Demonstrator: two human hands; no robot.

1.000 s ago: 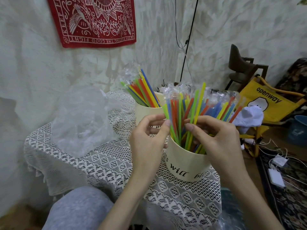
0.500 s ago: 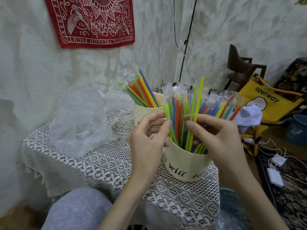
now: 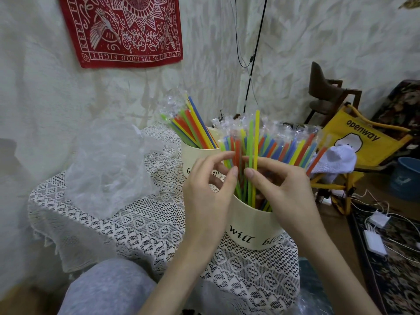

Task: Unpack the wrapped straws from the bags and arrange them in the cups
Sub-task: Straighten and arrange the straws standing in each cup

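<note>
Both thumbs drawn closer, left hand (image 3: 208, 187) and right hand (image 3: 283, 189) pinching straws (image 3: 252, 155) in near cup (image 3: 252, 230)

Two cream cups stand on one lace-covered counter (image 3: 136, 228): the near cup (image 3: 254, 230) and the far cup (image 3: 195, 153). Each holds a bundle of wrapped straws, the near bundle (image 3: 279, 148) and the far bundle (image 3: 188, 123), too many to count. One empty clear bag (image 3: 109, 164) lies on the counter. Two hands are in view, the left hand (image 3: 206, 196) and the right hand (image 3: 284, 192).
</note>
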